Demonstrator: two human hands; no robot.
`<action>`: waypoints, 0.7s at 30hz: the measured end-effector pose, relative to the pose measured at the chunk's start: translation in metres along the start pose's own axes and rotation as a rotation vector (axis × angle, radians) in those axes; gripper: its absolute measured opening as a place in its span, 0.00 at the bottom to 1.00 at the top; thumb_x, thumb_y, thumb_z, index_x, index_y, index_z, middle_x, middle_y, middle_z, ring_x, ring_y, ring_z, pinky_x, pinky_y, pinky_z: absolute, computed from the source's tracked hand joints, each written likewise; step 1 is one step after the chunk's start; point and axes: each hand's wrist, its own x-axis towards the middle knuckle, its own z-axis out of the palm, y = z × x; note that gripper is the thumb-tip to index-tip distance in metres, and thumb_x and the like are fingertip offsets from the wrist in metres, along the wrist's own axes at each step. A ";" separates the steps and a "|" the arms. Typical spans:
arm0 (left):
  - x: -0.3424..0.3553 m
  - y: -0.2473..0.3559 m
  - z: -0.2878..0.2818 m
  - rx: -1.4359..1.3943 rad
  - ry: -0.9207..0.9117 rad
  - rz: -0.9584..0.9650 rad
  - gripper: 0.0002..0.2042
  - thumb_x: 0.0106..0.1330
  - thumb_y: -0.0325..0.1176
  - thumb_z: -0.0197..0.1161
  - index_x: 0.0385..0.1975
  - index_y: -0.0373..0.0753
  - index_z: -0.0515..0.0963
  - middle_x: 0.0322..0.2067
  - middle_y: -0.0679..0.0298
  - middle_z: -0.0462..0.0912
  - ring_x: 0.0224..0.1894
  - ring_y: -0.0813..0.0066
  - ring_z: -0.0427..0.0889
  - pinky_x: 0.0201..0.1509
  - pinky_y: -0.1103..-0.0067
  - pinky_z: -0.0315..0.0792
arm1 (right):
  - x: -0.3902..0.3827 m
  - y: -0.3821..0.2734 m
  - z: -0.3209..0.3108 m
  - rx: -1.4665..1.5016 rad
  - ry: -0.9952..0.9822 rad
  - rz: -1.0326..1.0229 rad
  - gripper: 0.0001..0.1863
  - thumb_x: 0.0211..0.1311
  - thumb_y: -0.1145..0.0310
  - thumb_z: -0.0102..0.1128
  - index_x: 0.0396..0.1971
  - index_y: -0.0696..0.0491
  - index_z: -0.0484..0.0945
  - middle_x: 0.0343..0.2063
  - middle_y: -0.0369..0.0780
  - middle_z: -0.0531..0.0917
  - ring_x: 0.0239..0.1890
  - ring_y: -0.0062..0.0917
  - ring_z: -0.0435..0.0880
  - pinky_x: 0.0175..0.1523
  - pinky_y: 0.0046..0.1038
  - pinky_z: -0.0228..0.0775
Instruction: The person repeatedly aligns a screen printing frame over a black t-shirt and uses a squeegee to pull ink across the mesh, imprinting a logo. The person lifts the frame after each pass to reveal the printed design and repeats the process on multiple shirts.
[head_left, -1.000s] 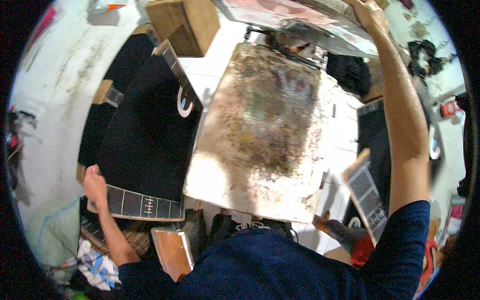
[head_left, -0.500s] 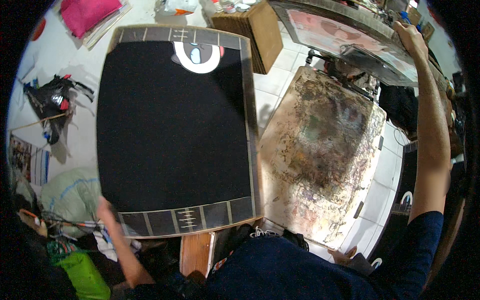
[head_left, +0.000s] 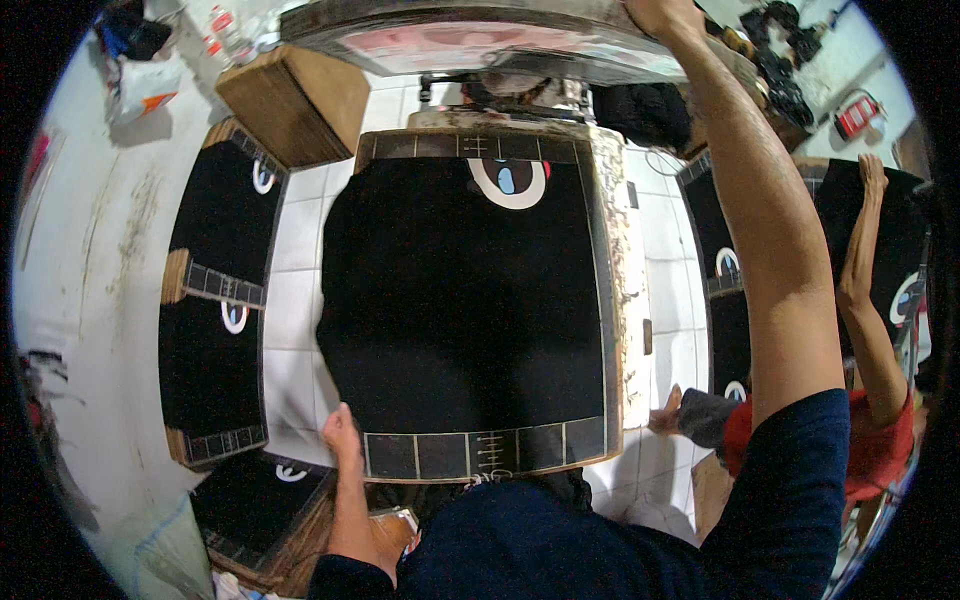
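Observation:
A flat board covered with black fabric lies before me, over a pale stained platen. Near its top right is a printed white ring with grey and blue shapes. My left hand is closed on the board's left edge near the bottom corner, its fingertips partly hidden. Beyond the board, a printing screen frame with a pinkish mesh is tilted up. My right hand, at the top of the view, is closed on that frame's near edge.
More boards with black fabric stand along the left. A brown wooden block stands at the far left. On the right, a co-worker in a red shirt has a hand at another black-covered board. A dark cloth hangs beside the frame.
The black-covered board has gone from the left of the stained platen to over it, with my left hand at its edge. My view has swung right; my right hand stays on the raised frame.

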 end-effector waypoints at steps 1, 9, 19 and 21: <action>-0.003 0.004 0.006 -0.033 -0.124 -0.020 0.16 0.72 0.41 0.67 0.28 0.34 0.78 0.23 0.73 0.74 0.28 0.81 0.68 0.32 0.78 0.65 | -0.002 -0.003 -0.002 -0.001 -0.011 0.020 0.26 0.62 0.42 0.53 0.46 0.44 0.88 0.48 0.47 0.88 0.54 0.42 0.85 0.60 0.42 0.75; -0.021 0.047 0.018 0.310 -0.425 0.245 0.26 0.51 0.45 0.84 0.33 0.37 0.72 0.26 0.65 0.73 0.31 0.71 0.71 0.36 0.70 0.69 | 0.006 -0.008 -0.009 0.011 -0.046 0.015 0.27 0.63 0.43 0.53 0.46 0.48 0.88 0.50 0.51 0.86 0.56 0.46 0.84 0.62 0.42 0.74; -0.015 0.083 0.026 0.566 -0.427 0.209 0.31 0.51 0.49 0.82 0.41 0.34 0.71 0.32 0.51 0.80 0.36 0.50 0.80 0.43 0.60 0.73 | 0.037 -0.010 -0.008 -0.002 -0.005 0.068 0.35 0.62 0.44 0.54 0.53 0.62 0.82 0.54 0.57 0.83 0.60 0.49 0.81 0.65 0.42 0.72; -0.018 0.090 0.024 0.610 -0.436 0.186 0.32 0.52 0.50 0.81 0.43 0.34 0.70 0.34 0.48 0.81 0.40 0.44 0.82 0.46 0.57 0.73 | 0.046 -0.010 -0.006 0.011 -0.015 0.052 0.36 0.62 0.45 0.54 0.55 0.63 0.81 0.57 0.57 0.81 0.62 0.48 0.80 0.66 0.42 0.70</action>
